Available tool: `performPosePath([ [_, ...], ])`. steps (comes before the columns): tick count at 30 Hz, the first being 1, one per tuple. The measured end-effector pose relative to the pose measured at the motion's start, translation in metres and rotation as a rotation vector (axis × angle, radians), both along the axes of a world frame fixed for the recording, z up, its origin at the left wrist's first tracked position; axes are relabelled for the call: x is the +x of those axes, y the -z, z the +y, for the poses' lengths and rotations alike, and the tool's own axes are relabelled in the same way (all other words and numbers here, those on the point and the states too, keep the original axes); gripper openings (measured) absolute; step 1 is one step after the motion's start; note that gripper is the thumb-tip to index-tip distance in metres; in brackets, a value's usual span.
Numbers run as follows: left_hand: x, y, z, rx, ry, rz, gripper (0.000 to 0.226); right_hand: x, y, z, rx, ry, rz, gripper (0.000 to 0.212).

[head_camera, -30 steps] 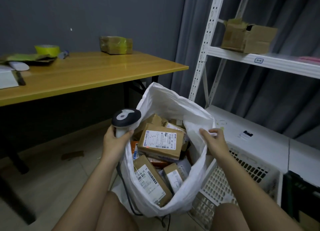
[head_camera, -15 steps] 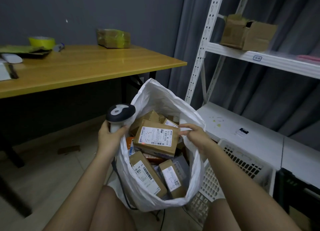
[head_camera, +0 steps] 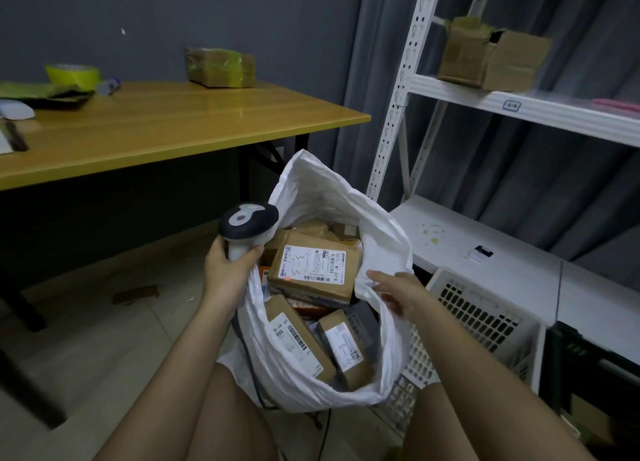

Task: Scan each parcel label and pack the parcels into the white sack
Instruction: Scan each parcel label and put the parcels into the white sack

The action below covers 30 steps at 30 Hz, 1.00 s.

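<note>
Stretching across the upper left is a yellow wooden counter against a dark grey wall, with pale floor tiles below and a grey curtain at two o'clock. On the counter sit a tape-wrapped box, a yellow-green tape roll and a white mouse at its nine o'clock end. A white metal shelf at one o'clock carries an open cardboard box. At four o'clock of the white sack stands a white slotted crate, touching the sack's side. The sack stands open between the person's knees, filled with brown labelled parcels; the top parcel lies label-up with a red dot on it. The left hand has its grip closed around the handle of a barcode scanner, at the sack's nine o'clock rim. The right hand lies with fingers extended against the sack's three o'clock rim; whether the thumb pinches the plastic cannot be told.
</note>
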<state>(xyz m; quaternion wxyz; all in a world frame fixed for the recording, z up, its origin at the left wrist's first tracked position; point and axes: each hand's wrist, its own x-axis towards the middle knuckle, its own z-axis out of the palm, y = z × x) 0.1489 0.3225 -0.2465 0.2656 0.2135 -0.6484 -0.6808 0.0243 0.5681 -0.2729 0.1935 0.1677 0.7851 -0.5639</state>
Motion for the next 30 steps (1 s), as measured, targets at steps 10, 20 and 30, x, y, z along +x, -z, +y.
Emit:
performPosePath([
  [10, 0.003, 0.003, -0.004, 0.008, 0.006, -0.012, 0.053, 0.006, -0.013, -0.016, 0.037, -0.1, 0.659, 0.061],
  [20, 0.0, 0.003, -0.001, 0.039, -0.016, -0.005, 0.051, 0.0, -0.018, -0.007, 0.138, -0.106, 0.511, 0.064],
  [30, -0.004, 0.008, -0.005, 0.064, -0.025, -0.021, 0.054, -0.025, -0.011, -0.026, 0.07, -0.023, 0.254, 0.028],
])
